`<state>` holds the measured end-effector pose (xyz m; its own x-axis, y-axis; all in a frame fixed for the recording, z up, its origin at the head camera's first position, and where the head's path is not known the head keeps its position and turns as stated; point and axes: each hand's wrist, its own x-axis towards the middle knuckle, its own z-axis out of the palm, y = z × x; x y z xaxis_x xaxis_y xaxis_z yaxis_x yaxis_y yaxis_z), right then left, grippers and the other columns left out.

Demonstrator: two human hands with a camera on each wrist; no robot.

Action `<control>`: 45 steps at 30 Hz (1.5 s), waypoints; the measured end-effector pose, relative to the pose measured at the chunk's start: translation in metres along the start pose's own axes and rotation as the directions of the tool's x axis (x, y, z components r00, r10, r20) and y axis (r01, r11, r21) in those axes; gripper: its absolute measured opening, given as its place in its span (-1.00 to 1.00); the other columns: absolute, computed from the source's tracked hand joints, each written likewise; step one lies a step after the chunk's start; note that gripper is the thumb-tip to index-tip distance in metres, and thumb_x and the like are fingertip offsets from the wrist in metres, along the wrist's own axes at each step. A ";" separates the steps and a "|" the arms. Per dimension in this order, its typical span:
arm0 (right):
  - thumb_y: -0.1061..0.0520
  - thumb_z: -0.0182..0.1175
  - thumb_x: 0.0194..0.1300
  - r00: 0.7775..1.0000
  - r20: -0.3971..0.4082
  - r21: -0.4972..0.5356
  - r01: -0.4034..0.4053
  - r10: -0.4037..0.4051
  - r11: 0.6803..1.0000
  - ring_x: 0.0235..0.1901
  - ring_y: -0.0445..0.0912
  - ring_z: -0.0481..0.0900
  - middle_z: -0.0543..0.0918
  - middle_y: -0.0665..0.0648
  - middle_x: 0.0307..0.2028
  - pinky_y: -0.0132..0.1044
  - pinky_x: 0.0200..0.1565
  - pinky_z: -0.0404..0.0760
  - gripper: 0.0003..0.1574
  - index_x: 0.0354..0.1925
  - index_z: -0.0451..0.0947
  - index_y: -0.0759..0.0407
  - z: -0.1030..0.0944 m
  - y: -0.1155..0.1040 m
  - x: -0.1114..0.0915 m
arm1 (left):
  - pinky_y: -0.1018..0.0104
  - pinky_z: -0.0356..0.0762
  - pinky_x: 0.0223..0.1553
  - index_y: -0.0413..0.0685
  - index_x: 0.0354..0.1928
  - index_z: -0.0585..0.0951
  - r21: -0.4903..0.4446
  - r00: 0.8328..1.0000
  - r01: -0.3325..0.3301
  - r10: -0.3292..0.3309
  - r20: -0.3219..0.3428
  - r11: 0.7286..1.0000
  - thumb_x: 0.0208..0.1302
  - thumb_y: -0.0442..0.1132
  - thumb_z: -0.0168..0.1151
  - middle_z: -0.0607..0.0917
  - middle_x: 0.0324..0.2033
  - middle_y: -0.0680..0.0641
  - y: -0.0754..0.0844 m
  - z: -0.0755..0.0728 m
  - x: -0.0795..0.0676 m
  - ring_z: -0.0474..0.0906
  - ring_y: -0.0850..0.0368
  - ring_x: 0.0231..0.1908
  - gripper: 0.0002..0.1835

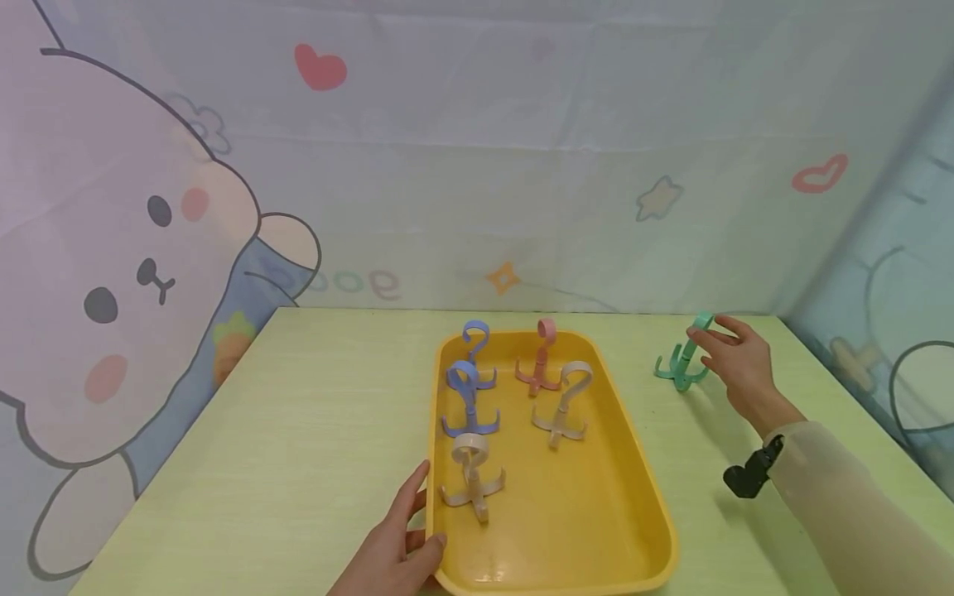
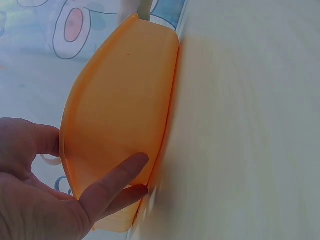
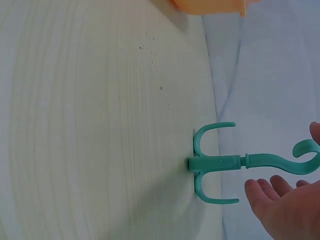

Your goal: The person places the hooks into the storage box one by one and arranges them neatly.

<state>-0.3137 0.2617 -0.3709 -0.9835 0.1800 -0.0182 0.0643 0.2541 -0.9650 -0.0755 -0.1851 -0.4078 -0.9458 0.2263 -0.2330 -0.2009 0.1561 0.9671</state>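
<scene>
A green four-pronged hook hanger point(image 1: 681, 369) stands on its prongs on the table, right of the yellow tray. Around its curved top my right hand point(image 1: 741, 364) is spread; the right wrist view shows gaps between the fingers point(image 3: 265, 192) and the hanger's neck point(image 3: 280, 161). My left hand point(image 1: 398, 542) grips the near left side of the yellow tray point(image 1: 644, 463), thumb over the rim and fingers against the outer wall point(image 2: 120, 90). Inside the tray stand two blue hangers point(image 1: 471, 422), a pink hanger point(image 1: 540, 377) and two beige hangers point(image 1: 559, 426), mostly along its left and far parts.
The pale green table point(image 1: 298, 447) extends on both sides of the tray. A printed cloth point(image 1: 477, 190) hangs behind the table's far edge, with another printed cloth point(image 1: 894, 290) along the right. A black strap device point(image 1: 753, 472) sits on my right wrist.
</scene>
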 end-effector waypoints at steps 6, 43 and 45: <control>-0.21 0.29 0.48 1.000 0.007 0.011 -0.001 0.001 1.000 0.19 -0.26 0.53 0.45 -0.25 -0.01 0.05 0.46 0.42 0.17 0.71 -0.08 0.17 0.002 -0.001 0.005 | -0.02 0.81 -0.08 -0.10 0.72 -0.24 -0.013 1.000 -0.020 0.020 0.012 1.000 0.52 -0.26 0.16 0.02 0.57 -0.59 -0.001 0.000 0.000 0.67 -0.29 0.19 -0.02; 0.28 0.32 0.45 0.969 0.123 0.533 0.118 -0.214 0.838 -0.23 -0.23 0.84 0.84 -0.09 -0.25 -0.37 -0.12 0.80 -0.83 -0.05 0.64 0.06 -0.004 -0.002 -0.013 | 0.00 0.82 -0.20 -0.12 0.72 -0.24 -0.035 1.000 -0.028 0.029 0.010 0.999 0.52 -0.25 0.16 0.03 0.55 -0.62 -0.007 -0.002 0.002 0.72 -0.21 0.11 -0.02; 0.27 0.32 0.46 0.967 0.132 0.520 0.121 -0.220 0.845 -0.22 -0.23 0.84 0.84 -0.10 -0.24 -0.37 -0.12 0.80 -0.85 -0.06 0.65 0.06 -0.003 -0.004 -0.014 | 0.00 0.82 -0.21 -0.12 0.72 -0.24 -0.036 1.000 -0.027 0.028 0.010 0.999 0.52 -0.25 0.16 0.04 0.55 -0.62 -0.007 -0.002 0.002 0.72 -0.21 0.11 -0.02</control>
<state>-0.2992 0.2610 -0.3660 -0.9871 -0.0076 0.1601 -0.1527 -0.2579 -0.9540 -0.0769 -0.1876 -0.4151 -0.9484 0.2400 -0.2072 -0.1841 0.1152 0.9761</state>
